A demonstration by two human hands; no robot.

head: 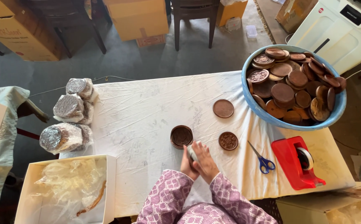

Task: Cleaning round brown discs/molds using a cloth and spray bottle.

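Observation:
My left hand (185, 164) and my right hand (205, 162) meet at the near edge of the white-covered table (147, 108). Together they clasp a small pale object (193, 152), partly hidden between the fingers. Just beyond my hands stands a short stack of brown round discs (181, 136) with an embossed top. A single embossed brown disc (228, 141) lies to the right of my hands. A plain brown disc (223, 108) lies farther back.
A blue bowl (255, 105) heaped with brown discs sits at the right. Blue-handled scissors (262, 159) and a red tape dispenser (296, 162) lie near right. Plastic-wrapped disc stacks (69, 116) sit left, above an open white box (64, 191). Cardboard boxes and chairs stand behind.

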